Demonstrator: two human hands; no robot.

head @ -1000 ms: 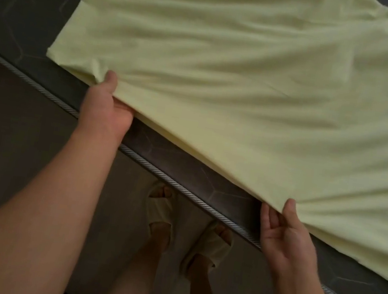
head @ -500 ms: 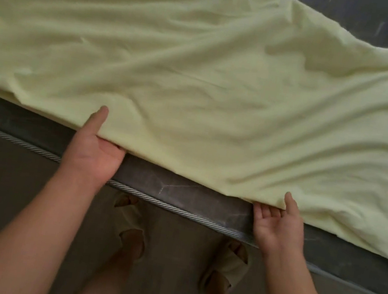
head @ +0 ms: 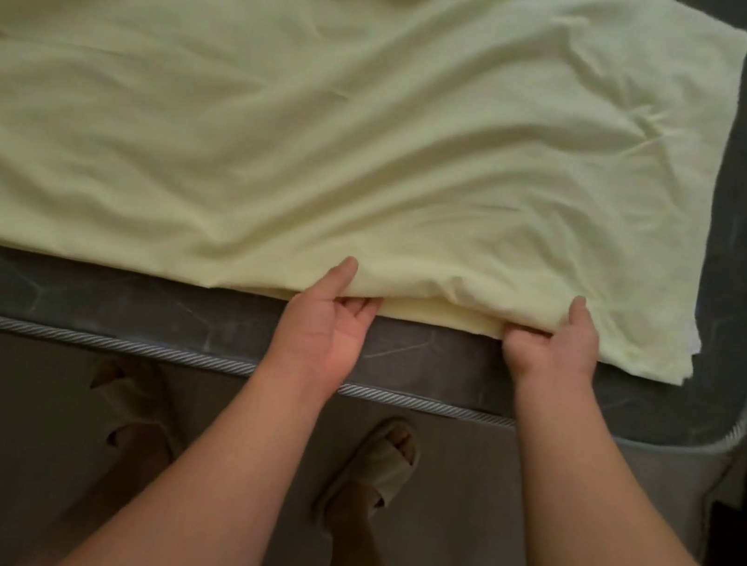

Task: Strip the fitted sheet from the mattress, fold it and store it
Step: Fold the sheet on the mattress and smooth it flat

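Folding | left hand [head: 323, 324], right hand [head: 552, 348]: curled fingers [head: 360, 305] pinch hem of pale yellow cotton fitted sheet [head: 341, 106] | advise: lift level, match edge beyond fingers

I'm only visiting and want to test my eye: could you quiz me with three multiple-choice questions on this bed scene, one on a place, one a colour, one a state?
1. Where do the left hand and right hand grip the sheet?
A. its near edge
B. its far edge
C. its middle

2. What colour is the sheet?
A. dark blue
B. pale yellow
C. red

3. How does the sheet lie on the mattress?
A. stretched tight round its corners
B. loose and wrinkled on top
C. rolled into a ball

Answers:
1 A, both thumbs lie on the edge nearest the person.
2 B, it looks pale yellow against the grey mattress.
3 B, creases run across it and bare mattress shows beside it.
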